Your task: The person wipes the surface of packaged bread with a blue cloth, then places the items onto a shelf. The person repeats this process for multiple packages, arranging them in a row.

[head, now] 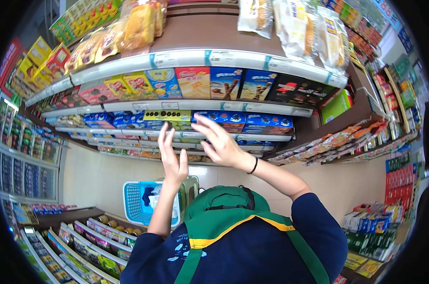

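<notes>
Both of my hands are raised in front of a shop shelf [189,105] of boxed snacks, fingers spread. My left hand [172,156] has nothing in it and overlaps the view of a yellow-green box [167,115] on the second shelf down. My right hand [218,142], with a black band on the wrist, is also empty and lies in view before blue boxes [267,122]. Whether any fingertip touches a box, I cannot tell. Above them stand blue wafer-stick boxes [226,83], a pink-red box [193,82] and black boxes [296,90]. A green apron [228,204] covers my front.
A blue plastic basket [131,204] with cloth and other items stands on the floor at the left, beside a greenish bin [189,188]. Bagged bread [140,25] lies on the top shelf. Another shelf unit [93,245] is at the lower left, stacked boxes [367,222] at the right.
</notes>
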